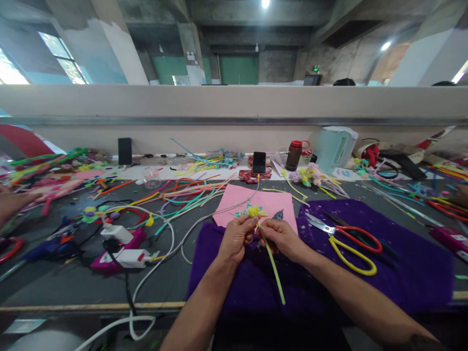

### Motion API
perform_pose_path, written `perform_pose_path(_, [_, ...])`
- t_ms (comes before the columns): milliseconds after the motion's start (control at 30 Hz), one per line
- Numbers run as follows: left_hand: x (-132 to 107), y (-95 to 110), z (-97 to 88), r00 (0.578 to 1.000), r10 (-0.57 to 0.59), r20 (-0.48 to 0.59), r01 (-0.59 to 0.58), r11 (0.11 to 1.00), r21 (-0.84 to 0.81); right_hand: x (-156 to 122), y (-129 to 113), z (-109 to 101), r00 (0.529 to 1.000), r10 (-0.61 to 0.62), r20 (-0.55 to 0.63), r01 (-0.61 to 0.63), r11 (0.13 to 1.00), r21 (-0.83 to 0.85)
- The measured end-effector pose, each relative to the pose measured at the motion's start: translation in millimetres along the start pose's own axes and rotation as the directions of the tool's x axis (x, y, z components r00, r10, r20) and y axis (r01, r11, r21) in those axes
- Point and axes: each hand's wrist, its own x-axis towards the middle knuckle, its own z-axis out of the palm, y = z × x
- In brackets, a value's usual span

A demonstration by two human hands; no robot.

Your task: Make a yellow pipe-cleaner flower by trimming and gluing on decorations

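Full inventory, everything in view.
Bunched pipe-cleaner piece: one, yellow, held centre
Sheet: one, pink, centre
Cloth: count unclear, purple, front
Scissors: one, red-yellow handles, on cloth
Loose pipe cleaners: many, multicoloured, both sides
Flowers: several, lilac-yellow, back right
Phones: two, black, back left, back centre
Bottle: one, dark, red lid, back
Jug: one, pale green, back right
Cup: one, clear, back left
Power strips: two, magenta, left, far right
Adapters: two, white, left strip
Cable: count unclear, white, left
Co-workers' hands: apparently two, edges
Left hand, right hand: one each, centre
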Motion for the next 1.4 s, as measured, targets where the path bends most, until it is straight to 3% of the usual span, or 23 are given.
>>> perform_pose_path(367, [-0.4,-0.6,1.6,0.999,0.006,-0.042,-0.007,1.0,-0.026,-0.7,0.0,1.7,1.0,-0.025,-0.002,0.025,0.999,-0.03])
perform_pose_path(533, [0.1,-4.1,1.8,0.997,0.045,-0.059,-0.047,0.998,-0.029,0.1,2.5,3.9,0.996,-0.057,-0.068,0.054,0.998,-0.042])
perform_pose_path(733, [-2.3,-3.0,3.5,0.999,-0.023,0.024,0.023,1.0,0.004,0.1,0.6,0.2,0.99,-0.079,-0.12,0.075,0.997,-0.034])
perform_pose_path(867, [-2.9,-0.4,3.0,0.997,-0.056,0.048,0.056,0.998,0.002,0.0,-2.5,-1.7,0.993,-0.047,-0.106,0.046,0.999,-0.005])
perform_pose_path(1400, [1.4,-4.5,-1.2,1.0,0.014,-0.004,-0.014,1.0,-0.002,-0.3,0.8,2.0,0.999,-0.037,-0.034,0.036,0.999,-0.024])
